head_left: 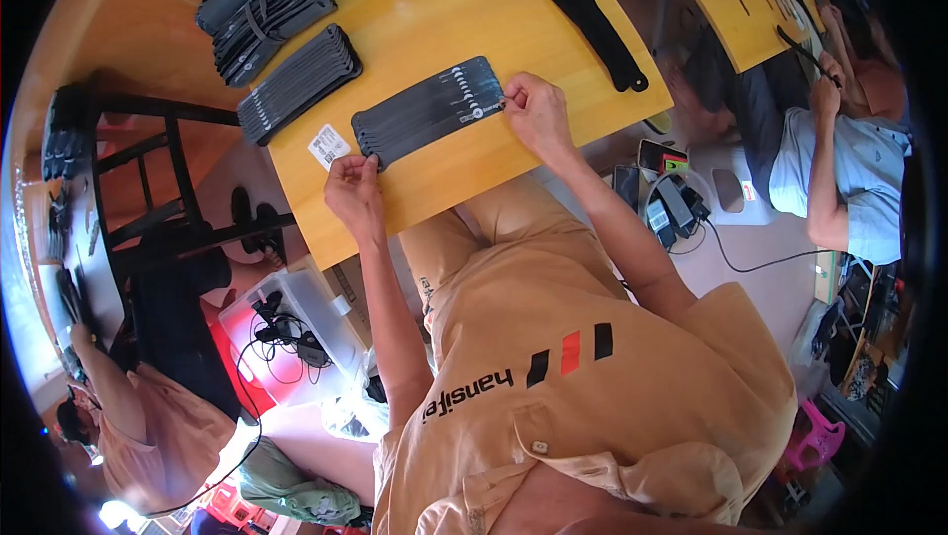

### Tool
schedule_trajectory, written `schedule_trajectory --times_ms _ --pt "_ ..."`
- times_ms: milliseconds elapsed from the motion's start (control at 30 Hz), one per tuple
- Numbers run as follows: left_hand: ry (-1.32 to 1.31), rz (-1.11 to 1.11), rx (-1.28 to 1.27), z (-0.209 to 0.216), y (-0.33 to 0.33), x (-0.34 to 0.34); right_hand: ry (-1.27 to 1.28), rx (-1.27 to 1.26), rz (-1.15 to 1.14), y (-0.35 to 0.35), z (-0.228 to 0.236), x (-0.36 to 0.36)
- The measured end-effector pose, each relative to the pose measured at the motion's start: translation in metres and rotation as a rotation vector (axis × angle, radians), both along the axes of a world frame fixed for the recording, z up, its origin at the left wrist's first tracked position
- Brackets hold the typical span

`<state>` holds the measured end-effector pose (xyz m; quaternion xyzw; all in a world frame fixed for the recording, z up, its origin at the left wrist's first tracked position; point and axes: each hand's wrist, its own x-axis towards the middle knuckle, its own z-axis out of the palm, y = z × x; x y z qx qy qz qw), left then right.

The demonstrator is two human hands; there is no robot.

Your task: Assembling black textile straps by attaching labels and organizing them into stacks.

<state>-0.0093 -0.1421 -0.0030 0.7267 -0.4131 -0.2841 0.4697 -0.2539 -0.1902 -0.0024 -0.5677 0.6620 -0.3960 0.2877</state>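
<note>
A flat, dark rectangular pack of strips with white printed marks at its right end lies in front of me on the yellow wooden table. I cannot tell its exact kind. My left hand pinches its near left corner. At the right edge, the thumb and fingers of my right hand close on the pack's end. A small white label rests just left of the pack, beyond my left hand.
A fanned stack of similar dark packs lies at the table's left edge, with a strapped bundle behind it. Black strips lie far right. Clear bins with cables stand beside the table. Co-workers sit left and right.
</note>
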Motion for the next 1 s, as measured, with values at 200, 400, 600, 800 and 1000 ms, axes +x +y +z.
schedule_trajectory --times_ms 200,400,600,800,1000 --pt "-0.142 0.021 -0.034 0.019 0.004 -0.004 0.039 -0.196 0.029 0.01 0.002 -0.008" --pt "-0.749 -0.363 -0.071 0.011 -0.019 -0.031 0.498 -0.372 0.317 0.014 0.009 0.045" --pt "-1.0 -0.58 -0.033 -0.013 -0.028 -0.033 0.57 -0.256 0.418 0.01 -0.013 0.061" --pt "-1.016 -0.574 -0.01 -0.012 -0.03 -0.036 0.614 -0.237 0.349 0.008 -0.017 0.059" --pt "-0.977 -0.554 -0.023 -0.014 -0.03 -0.033 0.656 -0.182 0.216 0.007 -0.012 0.035"
